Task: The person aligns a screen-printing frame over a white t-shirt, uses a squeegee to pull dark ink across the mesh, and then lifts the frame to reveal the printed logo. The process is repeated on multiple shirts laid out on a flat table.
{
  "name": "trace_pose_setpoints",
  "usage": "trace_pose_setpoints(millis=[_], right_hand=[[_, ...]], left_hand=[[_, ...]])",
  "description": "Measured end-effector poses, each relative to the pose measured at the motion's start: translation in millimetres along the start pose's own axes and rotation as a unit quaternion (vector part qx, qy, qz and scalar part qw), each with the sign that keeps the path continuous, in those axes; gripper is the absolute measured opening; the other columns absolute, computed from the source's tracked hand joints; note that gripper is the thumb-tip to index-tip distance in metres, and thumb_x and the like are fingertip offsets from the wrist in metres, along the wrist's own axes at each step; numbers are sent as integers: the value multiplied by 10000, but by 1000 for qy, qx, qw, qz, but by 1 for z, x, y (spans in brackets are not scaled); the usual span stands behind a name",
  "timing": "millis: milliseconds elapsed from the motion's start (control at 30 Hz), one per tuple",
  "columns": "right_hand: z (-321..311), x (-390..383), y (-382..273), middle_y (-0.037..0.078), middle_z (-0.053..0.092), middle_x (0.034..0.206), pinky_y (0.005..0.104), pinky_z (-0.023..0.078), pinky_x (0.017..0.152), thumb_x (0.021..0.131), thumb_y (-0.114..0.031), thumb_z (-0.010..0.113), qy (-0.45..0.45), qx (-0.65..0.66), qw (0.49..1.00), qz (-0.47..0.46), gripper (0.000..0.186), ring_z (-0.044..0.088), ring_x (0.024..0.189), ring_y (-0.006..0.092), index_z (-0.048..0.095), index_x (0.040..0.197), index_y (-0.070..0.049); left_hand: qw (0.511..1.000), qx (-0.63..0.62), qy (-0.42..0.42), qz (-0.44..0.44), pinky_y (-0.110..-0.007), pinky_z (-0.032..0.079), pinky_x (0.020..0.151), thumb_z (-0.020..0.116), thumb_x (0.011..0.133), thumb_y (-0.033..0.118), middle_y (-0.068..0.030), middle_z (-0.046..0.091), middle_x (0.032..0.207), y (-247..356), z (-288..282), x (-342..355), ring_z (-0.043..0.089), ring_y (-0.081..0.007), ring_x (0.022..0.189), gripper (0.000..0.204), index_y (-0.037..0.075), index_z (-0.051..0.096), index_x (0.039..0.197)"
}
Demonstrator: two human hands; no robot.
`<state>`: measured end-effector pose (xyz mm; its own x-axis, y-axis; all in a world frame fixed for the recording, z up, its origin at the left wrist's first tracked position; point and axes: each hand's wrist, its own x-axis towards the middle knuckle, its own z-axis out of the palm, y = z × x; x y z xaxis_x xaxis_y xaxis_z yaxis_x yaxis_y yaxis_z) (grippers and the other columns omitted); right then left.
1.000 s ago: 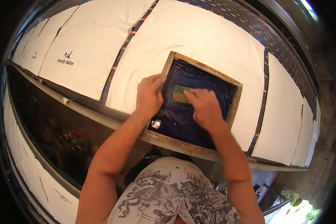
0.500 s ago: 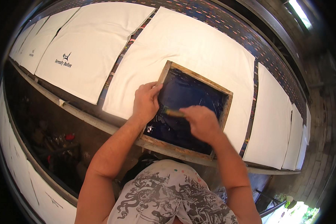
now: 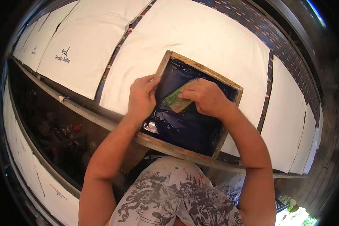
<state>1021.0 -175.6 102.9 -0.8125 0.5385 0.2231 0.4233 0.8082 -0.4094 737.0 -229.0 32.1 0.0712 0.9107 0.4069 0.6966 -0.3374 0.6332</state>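
Note:
A wooden-framed printing screen (image 3: 196, 147) lies on a white cloth (image 3: 199, 30), its mesh coated with dark blue ink. My left hand (image 3: 142, 96) grips the frame's left side, fingers over the wood. Inside the frame, my right hand (image 3: 205, 96) is closed on a small squeegee (image 3: 176, 101), greenish and translucent with a tan edge, tilted on the inky mesh. Near the frame's lower left corner a pale, shiny patch (image 3: 151, 127) shows in the ink. The cloth beneath the screen is hidden.
More white cloths lie in a row along the long table; one at the left (image 3: 83, 49) bears a dark printed emblem. The table's front rail (image 3: 79, 111) runs close to my body. Another table with white cloths (image 3: 30, 165) stands at the lower left, across a dark gap.
My right hand has turned the squeegee, so its broad green face now shows. The view has shifted slightly; my left hand still holds the frame.

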Motion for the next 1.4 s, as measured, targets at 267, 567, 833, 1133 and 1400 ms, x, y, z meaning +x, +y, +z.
trace_pose_setpoints(millis=[267, 567, 833, 1133, 1400], right_hand=[[-29, -94, -13, 80, 857, 1219, 441, 611, 1002, 813, 67, 756, -38, -12, 996, 85, 389, 799, 1174, 295, 879, 1142, -100], [31, -123, -133, 153, 809, 1279, 437, 570, 967, 915, -38, 693, 78, -103, 963, 236, 390, 784, 1166, 319, 819, 1284, -20], [-3, -87, -111, 105, 835, 1145, 453, 580, 930, 892, 7, 708, 12, -11, 974, 224, 389, 777, 1106, 312, 839, 1244, -91], [24, 2, -44, 133, 810, 1186, 497, 561, 939, 897, 72, 669, 95, -109, 960, 241, 489, 752, 1095, 367, 814, 1331, -100], [75, -33, -145, 125, 786, 1267, 467, 536, 982, 880, -11, 746, 78, -154, 963, 205, 499, 734, 1130, 311, 791, 1375, -66]], left_hand=[[1000, 15, -6, 13, -491, 545, 1091, 704, 889, -152, -162, 801, 1334, 1, -1, 2, 721, -375, 1217, 534, 69, 828, 1360], [1000, -3, -6, 21, -490, 544, 1096, 672, 922, -143, -162, 793, 1347, -9, 4, -1, 717, -373, 1196, 520, 78, 818, 1370], [998, -27, 30, 42, -513, 561, 1042, 704, 915, -120, -171, 804, 1300, -10, 5, 1, 721, -407, 1174, 464, 75, 828, 1317], [1000, -22, 7, 19, -502, 571, 1058, 718, 910, -139, -169, 790, 1324, -4, 2, 2, 719, -407, 1202, 495, 69, 816, 1348], [999, -27, 34, 4, -515, 556, 1023, 749, 941, -62, -152, 803, 1291, -1, 3, 1, 710, -401, 1153, 364, 74, 848, 1263]])
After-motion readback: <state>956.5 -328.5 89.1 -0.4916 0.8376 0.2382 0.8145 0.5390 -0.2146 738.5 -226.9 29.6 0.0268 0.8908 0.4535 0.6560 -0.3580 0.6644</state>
